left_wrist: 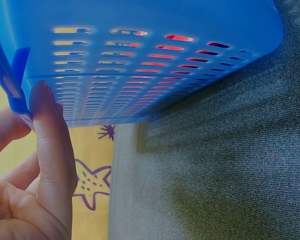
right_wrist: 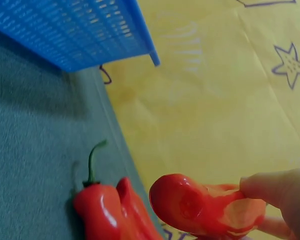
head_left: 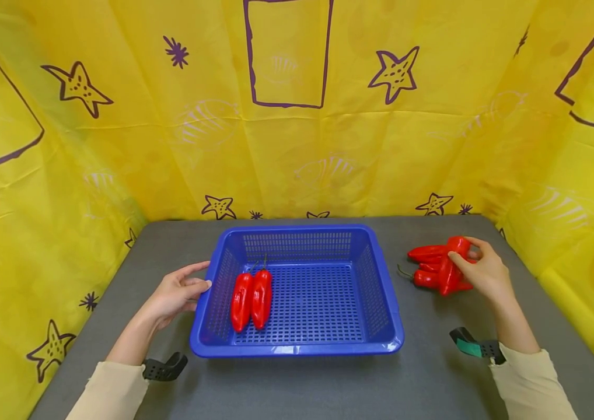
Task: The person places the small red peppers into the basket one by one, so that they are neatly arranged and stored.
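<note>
A blue plastic basket [head_left: 297, 349] with slotted walls stands mid-table. Two long red peppers [head_left: 251, 300] lie side by side in its left part. My left hand [head_left: 173, 294] pinches the basket's left rim between thumb and fingers; the left wrist view shows this hand [left_wrist: 45, 165] at the rim from outside. To the right of the basket, my right hand [head_left: 488, 274] grips a red pepper [head_left: 453, 265] above a small pile of red peppers [head_left: 425, 254]. In the right wrist view the gripped pepper [right_wrist: 190, 205] is raised beside a pepper with a green stem [right_wrist: 100, 210].
The grey cloth-covered table [head_left: 328, 388] extends around the basket. Yellow curtains [head_left: 297, 163] with purple starfish drawings hang behind the table and along both sides. A black wrist strap [head_left: 166, 368] sits at the left wrist, another [head_left: 478, 347] at the right.
</note>
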### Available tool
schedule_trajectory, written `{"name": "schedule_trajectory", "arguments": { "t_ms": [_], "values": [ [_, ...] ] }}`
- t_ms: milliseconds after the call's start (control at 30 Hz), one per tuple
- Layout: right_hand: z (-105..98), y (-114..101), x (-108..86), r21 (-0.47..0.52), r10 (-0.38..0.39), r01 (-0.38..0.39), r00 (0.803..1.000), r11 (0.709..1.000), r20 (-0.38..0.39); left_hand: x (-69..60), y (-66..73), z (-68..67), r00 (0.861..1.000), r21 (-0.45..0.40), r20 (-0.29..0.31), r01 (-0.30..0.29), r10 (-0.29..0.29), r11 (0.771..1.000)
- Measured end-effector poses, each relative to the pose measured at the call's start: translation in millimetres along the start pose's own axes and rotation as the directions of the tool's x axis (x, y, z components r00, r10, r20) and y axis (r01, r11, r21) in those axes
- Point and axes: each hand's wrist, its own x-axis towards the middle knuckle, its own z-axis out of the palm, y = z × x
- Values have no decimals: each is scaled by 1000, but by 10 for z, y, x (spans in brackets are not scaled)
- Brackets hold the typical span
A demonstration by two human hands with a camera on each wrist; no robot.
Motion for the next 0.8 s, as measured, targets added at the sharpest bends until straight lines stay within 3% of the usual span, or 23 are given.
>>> {"name": "schedule_trajectory", "arguments": {
  "t_ms": [267, 500, 800],
  "values": [
    [44, -196, 48, 47, -49, 47, 998, 998, 40, 0, -4, 13, 1000, -8, 4, -1, 1, 1000],
    [44, -331, 107, 2, -112, 113, 992, 994, 65, 7, -9, 18, 1000, -9, 2, 2, -2, 1000],
    [95, -553, 172, 68, -125, 117, 985, 991, 120, 10, -2, -2, 1000, -8, 2, 4, -4, 1000]
  ]
}}
